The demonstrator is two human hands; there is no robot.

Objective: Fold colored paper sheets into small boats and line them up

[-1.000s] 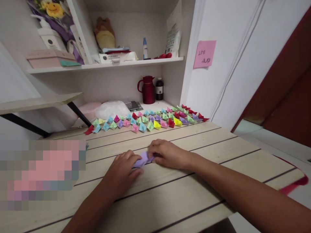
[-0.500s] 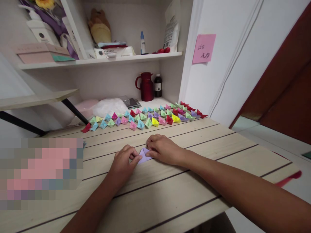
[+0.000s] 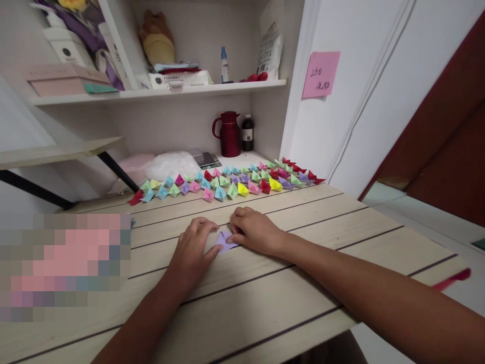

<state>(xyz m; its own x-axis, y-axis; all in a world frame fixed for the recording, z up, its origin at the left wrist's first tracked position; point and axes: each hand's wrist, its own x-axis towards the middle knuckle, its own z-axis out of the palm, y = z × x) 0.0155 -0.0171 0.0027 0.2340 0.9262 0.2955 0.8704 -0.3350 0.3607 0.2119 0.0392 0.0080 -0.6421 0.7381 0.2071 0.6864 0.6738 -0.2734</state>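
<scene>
A small folded piece of purple paper [image 3: 225, 241] lies on the wood-look table [image 3: 288, 298] between my hands. My right hand [image 3: 253, 231] is curled over its right side, with the thumb pressing on the paper. At the paper's left edge, my left hand [image 3: 195, 245] has its thumb tip touching, while its fingers are raised and spread away from the thumb. Beyond my hands stand rows of folded paper boats [image 3: 232, 190] in pink, green, blue, yellow, red and purple.
A red jug [image 3: 230, 135] and a dark bottle [image 3: 247, 133] stand behind the boats, under a white shelf [image 3: 159, 94]. A pixelated pink patch [image 3: 76, 253] covers the table's left. A pink note [image 3: 321, 75] is stuck on the wall.
My left fingers have opened and lifted away from the thumb, off the purple paper. My right hand stays on the paper. The view has shifted slightly.
</scene>
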